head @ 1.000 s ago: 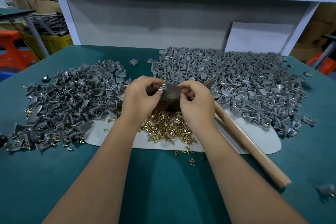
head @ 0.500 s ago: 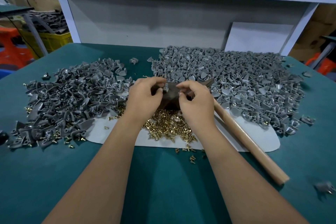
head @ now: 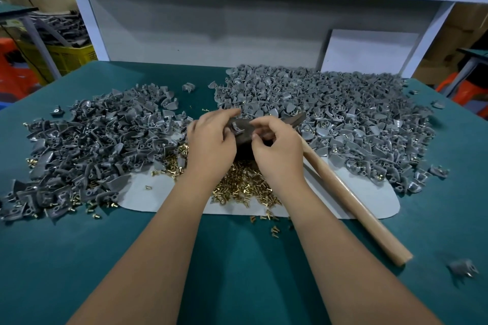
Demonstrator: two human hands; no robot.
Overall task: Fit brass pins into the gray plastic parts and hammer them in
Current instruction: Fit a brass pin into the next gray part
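A small gray plastic part rests on top of a dark block in the middle of the table. My left hand pinches the part's left side between thumb and fingers. My right hand pinches its right side with curled fingers; I cannot make out a pin between them. Loose brass pins lie heaped under my wrists on a pale mat. The hammer lies to the right, its wooden handle running toward me and its dark head behind my right hand.
A big heap of gray parts fills the far right of the green table, and another heap sits at the left with pins scattered in it. One stray part lies near the right front. A white shelf frame backs the table.
Both hands stay at the block. The gray part has been lowered from my left fingertips onto the block's top, and my right fingertips have closed in on it.
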